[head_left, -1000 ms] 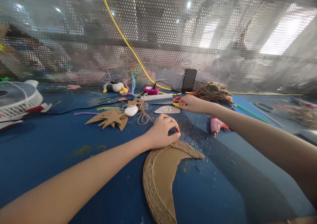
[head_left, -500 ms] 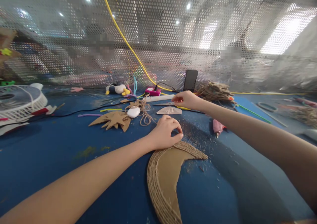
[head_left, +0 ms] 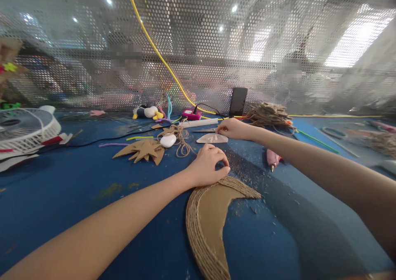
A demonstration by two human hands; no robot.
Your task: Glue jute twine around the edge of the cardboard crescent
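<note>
A cardboard crescent (head_left: 212, 218) lies flat on the blue table, rows of brown twine along its outer curve. My left hand (head_left: 208, 166) rests at its upper edge, fingers curled and thumb meeting forefinger in a pinch; what may be between them is too small to see. Farther back, my right hand (head_left: 232, 128) is closed around the handle end of slim scissors (head_left: 206, 130), whose blades point left. Just in front of that hand lies a pale half-round piece (head_left: 212, 138). A pink glue gun (head_left: 272, 159) lies below my right forearm.
Cardboard star shapes (head_left: 145, 150), a white oval (head_left: 168, 140) and loose twine (head_left: 183, 145) lie left of centre. A white fan (head_left: 27, 129) stands far left. Behind are a phone (head_left: 238, 101), a magenta box (head_left: 192, 114), a twine heap (head_left: 270, 114) and a perforated metal screen (head_left: 198, 44).
My right hand has lowered onto the scissors' handles, covering the yellow part that showed before. My left hand stays on the crescent; the view has shifted slightly.
</note>
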